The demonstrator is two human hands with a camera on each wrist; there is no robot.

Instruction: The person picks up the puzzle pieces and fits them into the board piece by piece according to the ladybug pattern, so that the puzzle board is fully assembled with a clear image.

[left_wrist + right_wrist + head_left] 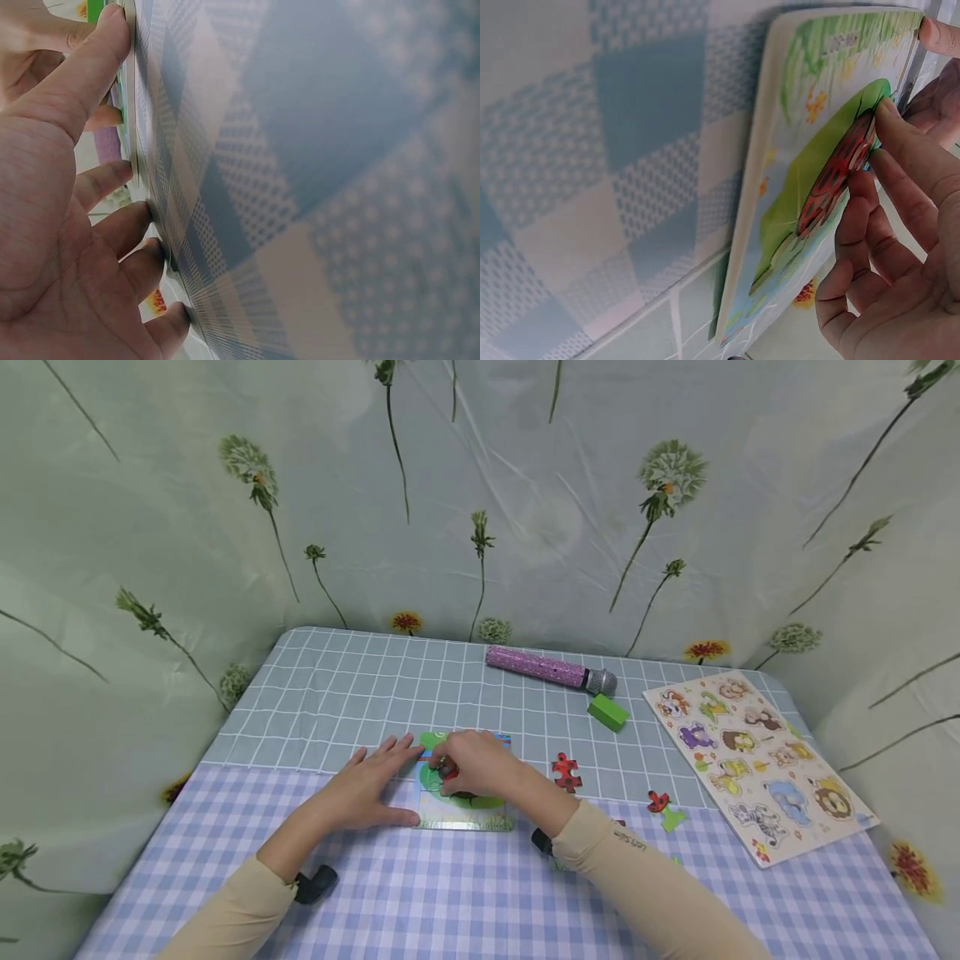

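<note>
A small puzzle board (465,821) with a ladybug and grass picture lies flat in front of me. My right hand (477,766) is over its upper middle, pinching a puzzle piece (447,770) between thumb and fingers; most of that piece is hidden. In the right wrist view, the right hand's thumb (900,131) comes down by one end of the red spotted ladybug (832,180). Spread out on the cloth, my left hand (365,789) has its thumb at the board's near left corner and its index fingertip at the left edge.
Right of the board lies a red puzzle piece (566,772), and farther right a red and green piece (667,811). A green block (608,713) and a pink glittery microphone (536,666) are behind. An animal picture board (757,764) lies at the right.
</note>
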